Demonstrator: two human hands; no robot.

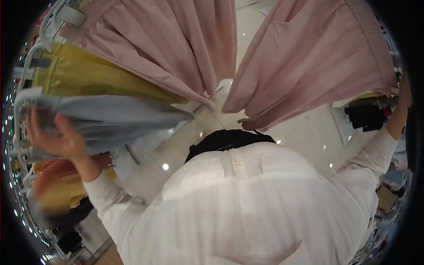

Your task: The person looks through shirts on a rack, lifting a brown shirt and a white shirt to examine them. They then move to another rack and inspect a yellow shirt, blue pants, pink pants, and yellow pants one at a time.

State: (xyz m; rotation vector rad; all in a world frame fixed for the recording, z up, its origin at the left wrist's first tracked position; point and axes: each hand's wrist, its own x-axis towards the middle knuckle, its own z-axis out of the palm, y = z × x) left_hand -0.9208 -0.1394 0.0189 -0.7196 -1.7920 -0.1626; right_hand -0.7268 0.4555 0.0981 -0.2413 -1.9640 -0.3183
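Garments on white hangers (24, 95) fill the top of my feed. The left hand (52, 134) is raised against the hanger end of a grey-blue garment (119, 117), with fingers and thumb spread and touching the cloth. Blur keeps me from telling whether it pinches the fabric or only rests on it. Above that piece hang a yellow garment (88, 77) and a pink garment (168, 44). The right arm reaches up at the far right. There the right hand (404, 95) sits at the dark rim, beside a second pink garment (318, 57), and I cannot tell its grip. Glossy pale floor (185, 145) shows below.
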